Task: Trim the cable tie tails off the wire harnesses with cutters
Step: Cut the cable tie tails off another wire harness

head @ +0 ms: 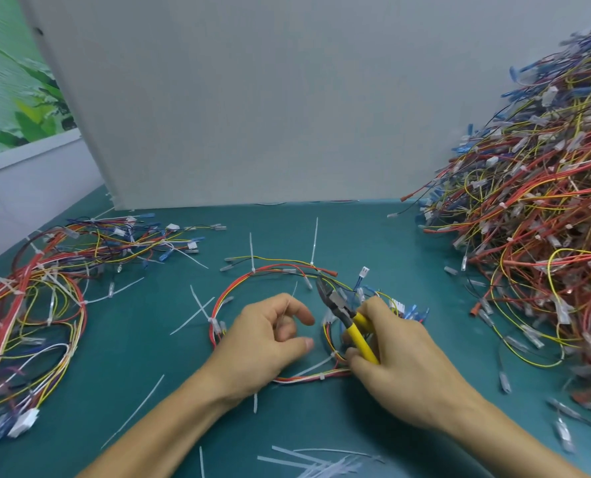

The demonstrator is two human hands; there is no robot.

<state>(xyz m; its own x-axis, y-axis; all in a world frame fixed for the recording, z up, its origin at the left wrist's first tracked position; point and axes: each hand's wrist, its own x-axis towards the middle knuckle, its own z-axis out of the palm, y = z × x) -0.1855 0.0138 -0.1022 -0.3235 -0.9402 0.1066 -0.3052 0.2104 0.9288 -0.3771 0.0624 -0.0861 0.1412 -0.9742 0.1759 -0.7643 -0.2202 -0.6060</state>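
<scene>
A looped wire harness (269,270) of red, yellow and black wires lies on the green mat in front of me. Uncut white cable tie tails (251,248) stick up from its far side, another (315,238) stands to the right, and one (200,307) juts out at its left. My right hand (401,363) grips the yellow-handled cutters (352,326), whose dark jaws point up-left over the harness's right side. My left hand (263,343) rests on the loop's middle with fingers curled, and a thin white tail (292,293) rises from between them.
A large heap of harnesses (535,243) fills the right side. A smaller batch of harnesses (45,291) lies at the left. Cut tie tails (321,464) are piled at the near edge, with others scattered on the mat. A grey upright board (252,115) closes the back.
</scene>
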